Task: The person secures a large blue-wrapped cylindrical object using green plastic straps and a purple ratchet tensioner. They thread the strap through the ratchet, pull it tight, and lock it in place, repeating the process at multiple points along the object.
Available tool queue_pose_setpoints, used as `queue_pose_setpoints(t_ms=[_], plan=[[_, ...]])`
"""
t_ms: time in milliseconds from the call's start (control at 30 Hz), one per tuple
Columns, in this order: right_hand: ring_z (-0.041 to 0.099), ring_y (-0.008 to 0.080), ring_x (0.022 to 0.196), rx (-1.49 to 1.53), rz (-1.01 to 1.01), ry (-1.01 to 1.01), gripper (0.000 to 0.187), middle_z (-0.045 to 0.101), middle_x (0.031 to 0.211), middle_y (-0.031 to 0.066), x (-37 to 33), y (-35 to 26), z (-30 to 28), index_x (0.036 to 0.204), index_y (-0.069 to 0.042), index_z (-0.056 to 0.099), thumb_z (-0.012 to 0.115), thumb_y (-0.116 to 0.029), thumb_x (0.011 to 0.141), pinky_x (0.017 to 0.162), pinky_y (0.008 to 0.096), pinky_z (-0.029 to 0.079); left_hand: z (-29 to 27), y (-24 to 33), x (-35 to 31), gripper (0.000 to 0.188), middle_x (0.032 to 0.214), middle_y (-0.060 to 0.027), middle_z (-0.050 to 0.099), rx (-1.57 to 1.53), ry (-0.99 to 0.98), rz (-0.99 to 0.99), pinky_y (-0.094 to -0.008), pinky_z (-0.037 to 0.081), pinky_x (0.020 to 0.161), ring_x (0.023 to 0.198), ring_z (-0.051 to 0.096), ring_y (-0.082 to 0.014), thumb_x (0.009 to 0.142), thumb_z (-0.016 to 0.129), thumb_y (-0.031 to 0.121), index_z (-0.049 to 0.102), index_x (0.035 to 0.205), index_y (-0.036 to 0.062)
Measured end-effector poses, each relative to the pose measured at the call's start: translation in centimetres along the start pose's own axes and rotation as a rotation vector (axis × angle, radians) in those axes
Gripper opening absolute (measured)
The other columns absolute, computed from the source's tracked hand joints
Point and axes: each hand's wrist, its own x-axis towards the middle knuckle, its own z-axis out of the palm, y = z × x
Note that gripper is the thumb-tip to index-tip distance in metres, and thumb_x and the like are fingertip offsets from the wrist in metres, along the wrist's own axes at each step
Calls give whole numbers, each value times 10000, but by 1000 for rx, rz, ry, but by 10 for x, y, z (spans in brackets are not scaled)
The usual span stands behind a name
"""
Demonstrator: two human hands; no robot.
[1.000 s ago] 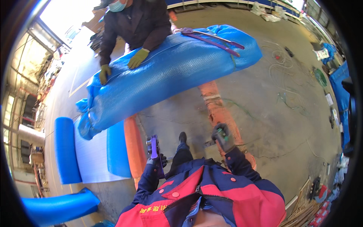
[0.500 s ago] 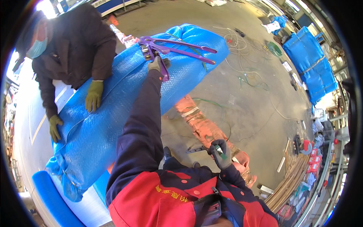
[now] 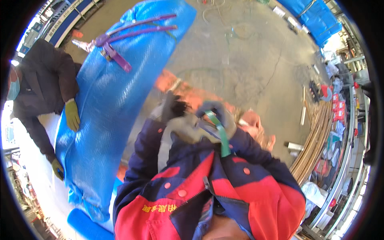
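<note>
My right hand point(image 3: 225, 117), in a grey glove, is closed round a short length of green strap point(image 3: 223, 138) that hangs down in front of my jacket. Close beside it, my left hand point(image 3: 170, 110) is raised in a grey and black glove. Motion smears its fingers, so their grip is unclear. A purple long-handled strapping tool point(image 3: 116, 56) lies on the upper part of a large bundle point(image 3: 108, 108) wrapped in blue bubble wrap. Both my hands are apart from the bundle and the tool. A green strap also runs across the bundle's far end, under the tool's handles.
At the left, a co-worker point(image 3: 44, 80) rests olive-gloved hands on the bundle. An orange-wrapped bundle point(image 3: 192, 94) lies on the floor ahead of me. To the right are wooden strips point(image 3: 314, 140), a metal rack and red boxes point(image 3: 339, 108). A blue-wrapped stack point(image 3: 316, 20) stands far right.
My left hand has let go of the purple tool, leaving it on the bundle, and come back near my right hand. The right hand has moved up and left with the green strap. My view has turned.
</note>
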Motion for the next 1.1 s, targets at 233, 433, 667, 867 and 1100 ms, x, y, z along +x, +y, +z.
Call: queue_pose_setpoints(t_ms=[233,433,667,867,1100], plan=[[611,299,1104,-68,-108,-167,640,609,1205,151,-44,0,-26,1331,-8,470,797,-107,790,919,390,495,94,-105,43,481,1023,-131,661,720,514,275,-388,551,849,1023,662,-259,1040,458,429,602,1191,-4],[579,191,1177,250,405,-306,625,584,1312,126,-90,40,-93,1466,3,400,670,-130,918,967,334,477,130,-119,92,434,778,-26,605,993,714,393,-212,327,423,507,450,-59,1002,550,474,630,1063,52],[588,147,1115,475,309,-290,539,601,1259,103,-88,65,-135,1408,9,478,420,-394,1054,974,312,472,126,-126,131,393,737,13,535,966,575,130,-200,243,372,458,354,-29,1004,544,459,596,978,71],[610,119,895,573,346,-223,325,662,1032,51,-75,58,-116,1166,4,612,472,-261,1041,815,277,493,122,-129,146,298,787,-24,605,1289,694,253,-218,315,376,474,443,-54,1005,546,339,621,977,52],[591,146,603,585,740,-26,315,649,764,62,-73,81,-82,979,-11,637,501,-290,1035,572,305,486,118,-155,130,173,865,-141,641,2573,292,799,-410,529,620,717,658,-330,864,661,152,639,1001,49]])
